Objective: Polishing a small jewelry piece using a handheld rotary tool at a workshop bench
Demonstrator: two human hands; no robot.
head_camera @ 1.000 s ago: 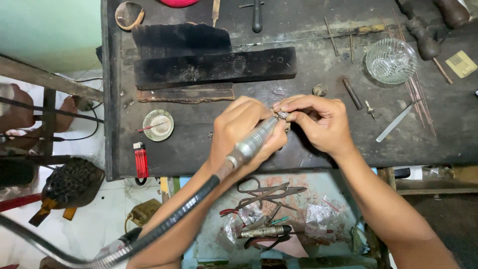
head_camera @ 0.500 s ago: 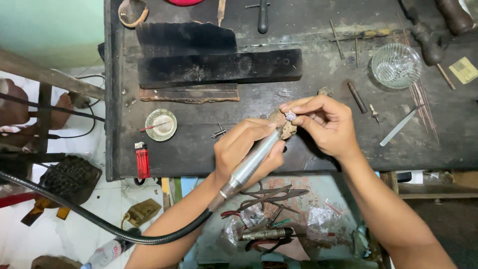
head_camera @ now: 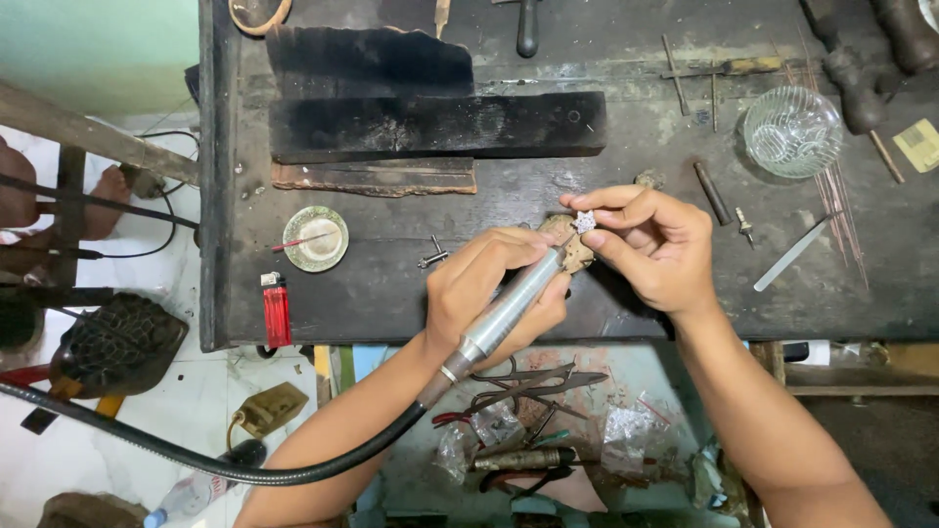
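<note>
- Left hand (head_camera: 494, 293) is seen wrapped tightly round a metal rotary handpiece (head_camera: 509, 311), whose tip is aimed at a small silver jewel (head_camera: 585, 222).
- That jewel is pinched between thumb and fingertips of the right hand (head_camera: 653, 249), closed on it, just above a worn wooden peg (head_camera: 570, 246) at the near middle of the dark counter (head_camera: 391, 284).
- One black flexible shaft (head_camera: 196, 455) is trailed from the handpiece, below the counter's near edge.
- Beyond the jewel, two dark blocks (head_camera: 435, 125) are laid one behind the other, with bare counter between them and the hands.
- Left of the jewel, one small round dish (head_camera: 315, 238) and one red lighter (head_camera: 276, 309) are set close to the counter's left edge.
- Right of the jewel, one clear glass bowl (head_camera: 791, 131), one flat metal file (head_camera: 791, 255) and a bundle of thin wires (head_camera: 839, 210) are found; its count cannot be told.
- Under the near edge, a drawer of pliers and foil packets (head_camera: 548, 430) is left open.
</note>
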